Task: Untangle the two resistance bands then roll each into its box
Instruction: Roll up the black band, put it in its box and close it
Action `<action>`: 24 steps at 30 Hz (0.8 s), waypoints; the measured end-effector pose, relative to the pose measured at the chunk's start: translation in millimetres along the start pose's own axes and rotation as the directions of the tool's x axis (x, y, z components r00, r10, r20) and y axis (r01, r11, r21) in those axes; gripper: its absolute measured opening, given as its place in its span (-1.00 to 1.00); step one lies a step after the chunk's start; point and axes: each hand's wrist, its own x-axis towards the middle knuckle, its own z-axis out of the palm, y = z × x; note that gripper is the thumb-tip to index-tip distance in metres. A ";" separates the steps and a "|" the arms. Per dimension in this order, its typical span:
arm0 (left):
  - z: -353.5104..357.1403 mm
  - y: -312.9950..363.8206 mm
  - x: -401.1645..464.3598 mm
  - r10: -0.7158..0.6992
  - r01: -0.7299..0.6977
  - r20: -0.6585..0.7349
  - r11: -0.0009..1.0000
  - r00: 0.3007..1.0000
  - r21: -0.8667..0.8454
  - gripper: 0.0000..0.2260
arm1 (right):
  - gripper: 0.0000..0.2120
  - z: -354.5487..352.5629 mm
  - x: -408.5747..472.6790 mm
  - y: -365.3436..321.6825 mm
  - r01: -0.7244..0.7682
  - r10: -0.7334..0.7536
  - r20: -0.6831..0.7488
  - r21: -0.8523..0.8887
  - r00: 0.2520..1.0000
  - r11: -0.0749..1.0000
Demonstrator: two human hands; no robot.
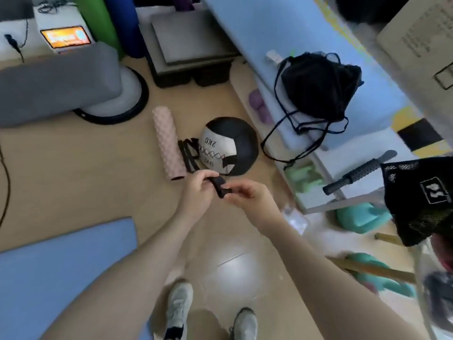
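Observation:
A black resistance band point(220, 185) is held in the air between both hands, above the floor, folded or partly rolled into a short strip. My left hand point(197, 190) pinches its upper end and my right hand point(247, 196) pinches its lower end. A second black band point(188, 153) lies in loose loops on the floor between the pink foam roller point(168, 143) and the black-and-white 2 kg medicine ball point(229, 146). No box is plainly visible.
A blue mat point(61, 273) lies at the lower left. A grey pad on a balance dome point(56, 82) stands at the left. To the right a blue bench point(282, 33) carries a black drawstring bag point(321, 84). A black massage stick point(360, 173) and teal weights point(362, 217) are on the right.

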 end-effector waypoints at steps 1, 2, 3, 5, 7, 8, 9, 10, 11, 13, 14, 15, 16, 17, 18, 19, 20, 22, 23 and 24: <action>8.0 -24.4 -2.7 -0.085 0.083 -0.026 0.994 0.996 -0.069 -0.75 | -0.76 5.7 2.6 31.8 -0.038 0.039 0.022 -0.033 0.999 0.999; 16.9 -48.8 -5.9 -0.157 0.150 -0.047 0.981 0.987 -0.126 -0.77 | -0.79 9.7 3.1 61.9 -0.066 0.069 0.054 -0.063 0.996 0.996; 27.8 -73.1 -10.7 -0.204 0.193 -0.057 0.968 0.977 -0.159 -0.81 | -0.82 12.7 3.5 91.9 -0.078 0.085 0.079 -0.095 0.993 0.992; 51.5 -122.3 -22.0 -0.272 0.258 -0.067 0.952 0.960 -0.161 -0.83 | -0.81 17.1 2.5 145.8 -0.090 0.100 0.099 -0.096 0.990 0.991; 79.1 -167.7 -37.3 -0.363 0.333 -0.108 0.916 0.926 -0.224 -0.80 | -0.78 19.3 -0.2 198.9 -0.117 0.124 0.118 -0.067 0.985 0.991; 92.8 -192.2 -44.9 -0.442 0.386 -0.129 0.867 0.888 -0.315 -0.75 | -0.78 20.6 -1.7 225.2 -0.127 0.135 0.132 -0.066 0.982 0.990; 106.4 -214.1 -52.3 -0.544 0.450 -0.126 0.784 0.830 -0.427 -0.70 | -0.77 21.6 -2.6 254.2 -0.139 0.149 0.141 -0.078 0.979 0.987; 118.7 -237.6 -57.6 -0.659 0.516 -0.084 0.655 0.747 -0.552 -0.67 | -0.77 22.8 -3.9 283.8 -0.148 0.162 0.153 -0.098 0.975 0.984; 130.8 -261.3 -62.4 -0.747 0.580 -0.008 0.523 0.665 -0.625 -0.70 | -0.76 23.7 -6.1 314.9 -0.161 0.180 0.160 -0.128 0.970 0.979; 152.4 -311.3 -73.7 -0.811 0.679 0.156 0.348 0.564 -0.646 -0.83 | -0.70 25.3 -13.1 376.7 -0.190 0.213 0.145 -0.154 0.966 0.970; 162.1 -333.5 -78.7 -0.813 0.697 0.194 0.318 0.549 -0.643 -0.82 | -0.67 26.1 -17.6 404.7 -0.211 0.230 0.132 -0.145 0.964 0.967; 171.1 -352.0 -82.4 -0.819 0.713 0.203 0.311 0.537 -0.629 -0.79 | -0.66 26.5 -21.7 431.3 -0.239 0.257 0.128 -0.142 0.958 0.961; 180.3 -370.5 -85.3 -0.831 0.735 0.201 0.314 0.519 -0.601 -0.76 | -0.68 26.8 -25.6 455.0 -0.264 0.283 0.137 -0.139 0.949 0.954; 189.4 -386.4 -88.2 -0.844 0.767 0.202 0.318 0.497 -0.557 -0.75 | -0.71 26.8 -28.8 477.0 -0.280 0.301 0.145 -0.146 0.943 0.949; 198.0 -403.7 -89.0 -0.857 0.792 0.194 0.324 0.478 -0.518 -0.75 | -0.73 26.6 -30.5 498.6 -0.291 0.311 0.147 -0.140 0.939 0.946; 206.3 -418.8 -89.5 -0.866 0.808 0.185 0.329 0.465 -0.489 -0.75 | -0.74 26.5 -31.6 519.0 -0.303 0.321 0.139 -0.138 0.937 0.943; 214.3 -436.3 -88.5 -0.873 0.819 0.172 0.337 0.456 -0.464 -0.75 | -0.74 26.6 -32.7 538.6 -0.313 0.330 0.130 -0.135 0.935 0.940; 229.5 -467.1 -86.3 -0.877 0.831 0.151 0.358 0.456 -0.426 -0.74 | -0.74 26.0 -31.4 574.3 -0.315 0.333 0.118 -0.149 0.935 0.937; 236.2 -479.3 -84.6 -0.876 0.830 0.131 0.378 0.464 -0.411 -0.73 | -0.73 25.4 -29.1 589.5 -0.307 0.327 0.115 -0.166 0.938 0.937; 242.6 -492.0 -82.4 -0.876 0.829 0.119 0.388 0.468 -0.404 -0.72 | -0.72 25.0 -25.4 605.1 -0.295 0.317 0.118 -0.173 0.941 0.940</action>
